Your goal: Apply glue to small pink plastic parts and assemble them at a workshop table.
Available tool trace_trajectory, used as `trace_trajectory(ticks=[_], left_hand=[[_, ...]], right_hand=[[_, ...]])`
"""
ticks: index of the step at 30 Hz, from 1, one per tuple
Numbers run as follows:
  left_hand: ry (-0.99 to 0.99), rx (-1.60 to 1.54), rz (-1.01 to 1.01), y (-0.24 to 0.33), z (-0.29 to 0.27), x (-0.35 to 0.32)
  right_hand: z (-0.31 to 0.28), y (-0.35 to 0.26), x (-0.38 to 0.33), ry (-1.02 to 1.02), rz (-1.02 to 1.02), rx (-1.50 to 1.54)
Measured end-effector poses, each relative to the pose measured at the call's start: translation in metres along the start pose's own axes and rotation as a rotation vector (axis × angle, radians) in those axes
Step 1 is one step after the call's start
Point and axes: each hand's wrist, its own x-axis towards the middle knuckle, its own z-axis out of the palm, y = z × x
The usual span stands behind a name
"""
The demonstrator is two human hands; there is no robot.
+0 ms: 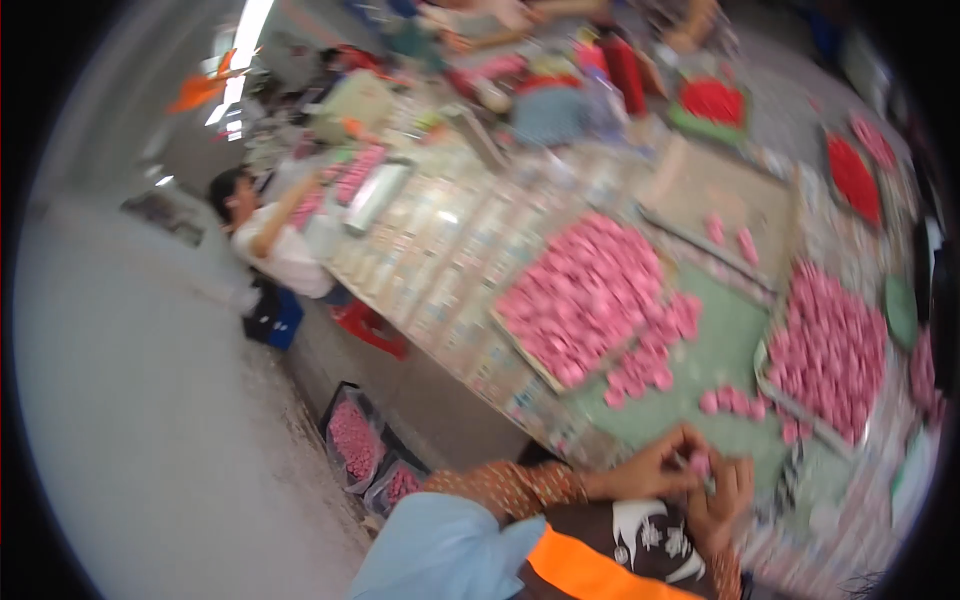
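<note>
The picture is blurred and tilted. My left hand [648, 467] and my right hand [722, 503] meet at the near edge of a green mat [720, 350]. Together their fingertips pinch a small pink piece [698, 462]. My left forearm wears a patterned brown sleeve. Loose pink pieces [735, 401] lie on the mat just beyond my hands. A flat tray heaped with pink pieces [585, 295] sits further out to the left. A second heaped tray [830, 345] stands to the right.
A long table [440, 250] covered with rows of small pale items runs away to the left, with a seated person [265, 235] working at it. Bags of pink pieces [352, 440] stand on the floor. A cardboard sheet [710, 185] and red heaps [855, 175] lie beyond.
</note>
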Motion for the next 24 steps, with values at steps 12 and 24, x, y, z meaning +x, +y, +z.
trace_trajectory(ticks=[12, 24], left_hand=[[0.060, -0.007, -0.054, 0.019, -0.006, 0.007], [0.052, 0.219, -0.029, 0.023, -0.005, 0.010]], right_hand=[[0.009, 0.009, 0.006, 0.005, 0.138, -0.055], [0.003, 0.010, -0.001, 0.021, 0.173, 0.014]])
